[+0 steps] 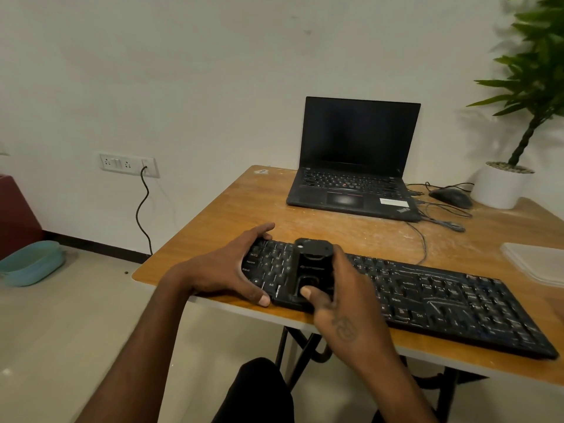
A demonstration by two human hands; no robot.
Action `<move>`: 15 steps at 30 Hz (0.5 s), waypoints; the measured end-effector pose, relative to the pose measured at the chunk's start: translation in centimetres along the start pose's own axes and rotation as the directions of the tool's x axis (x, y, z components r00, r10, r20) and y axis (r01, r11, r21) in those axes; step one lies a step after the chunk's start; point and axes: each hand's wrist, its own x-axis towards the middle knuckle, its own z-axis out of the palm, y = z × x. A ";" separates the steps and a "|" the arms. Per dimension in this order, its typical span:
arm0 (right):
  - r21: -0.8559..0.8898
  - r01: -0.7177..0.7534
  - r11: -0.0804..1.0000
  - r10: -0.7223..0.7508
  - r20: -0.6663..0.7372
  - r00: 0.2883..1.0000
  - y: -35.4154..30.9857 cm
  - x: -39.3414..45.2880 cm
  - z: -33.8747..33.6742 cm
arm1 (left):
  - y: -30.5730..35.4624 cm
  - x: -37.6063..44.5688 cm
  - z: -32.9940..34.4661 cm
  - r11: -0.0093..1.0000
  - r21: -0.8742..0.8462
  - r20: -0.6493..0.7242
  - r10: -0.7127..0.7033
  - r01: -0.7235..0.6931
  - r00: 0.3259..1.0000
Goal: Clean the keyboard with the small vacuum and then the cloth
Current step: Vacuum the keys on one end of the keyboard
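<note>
Right hand (341,303) gripping boxy black vacuum (312,267) atop matte keyboard (442,297)

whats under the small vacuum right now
The small vacuum sits on the left part of the black keyboard, held by the right hand. The keys directly beneath it are covered, so unseen.

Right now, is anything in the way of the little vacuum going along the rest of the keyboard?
Nothing visible blocks it. The right hand holds the small vacuum on the keyboard's left part, and the keys to its right lie bare. The left hand grips the left end, behind that path.
</note>
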 end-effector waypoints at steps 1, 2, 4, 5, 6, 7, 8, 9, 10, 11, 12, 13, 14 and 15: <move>0.000 -0.020 1.000 0.020 -0.006 1.000 0.4 -0.2 -0.7 | -0.1 0.0 0.0 1.000 0.000 -0.001 -0.001 0.001 1.000; -0.007 -0.044 0.999 0.044 -0.019 0.999 0.9 -0.4 -1.3 | -0.1 0.0 0.0 1.000 0.002 -0.001 -0.001 0.001 1.000; -0.026 -0.078 0.997 0.077 -0.068 0.995 1.7 -0.8 -2.6 | -0.2 0.1 0.0 1.000 0.007 0.001 0.001 -0.001 1.000; -0.034 -0.088 0.996 0.085 -0.092 0.992 2.0 -1.0 -2.9 | -0.2 0.1 0.0 1.000 0.007 0.002 0.002 -0.002 1.000; -0.042 -0.093 0.995 0.088 -0.111 0.990 2.1 -1.0 -3.0 | -0.2 0.1 -0.1 1.000 0.005 0.002 0.001 -0.001 1.000; -0.048 -0.089 0.995 0.083 -0.119 0.989 2.0 -1.0 -2.9 | -0.2 0.1 -0.1 1.000 0.002 0.002 -0.001 0.001 1.000; -0.050 -0.077 0.996 0.070 -0.119 0.990 1.8 -0.8 -2.5 | -0.2 0.1 -0.1 1.000 0.000 0.002 0.000 0.000 1.000; -0.047 -0.060 0.997 0.054 -0.112 0.992 1.6 -0.6 -1.9 | -0.1 0.1 -0.1 1.000 -0.001 0.004 0.000 0.000 1.000; -0.046 -0.042 0.998 0.037 -0.105 0.994 1.4 -0.2 -1.3 | -0.1 0.0 -0.1 1.000 -0.001 0.007 -0.003 0.003 1.000; -0.045 -0.022 0.999 0.017 -0.101 0.995 1.1 0.3 -0.8 | -0.1 0.0 -0.1 1.000 0.000 0.009 -0.005 0.005 1.000; -0.033 -0.003 0.999 0.000 -0.095 0.995 0.7 0.8 -0.3 | 0.0 0.0 -0.1 1.000 -0.001 0.011 -0.005 0.005 1.000; -0.009 0.004 1.000 -0.005 -0.081 0.997 0.4 1.2 0.1 | 0.0 0.0 -0.1 1.000 -0.002 0.011 -0.003 0.003 1.000; 0.018 0.006 1.000 -0.004 -0.062 0.998 0.3 1.6 0.5 | 0.0 0.0 -0.1 1.000 -0.003 0.009 -0.003 0.003 1.000; 0.040 0.008 0.999 -0.007 -0.042 0.999 0.2 2.0 0.7 | 0.0 0.0 -0.1 1.000 -0.005 0.006 -0.003 0.004 1.000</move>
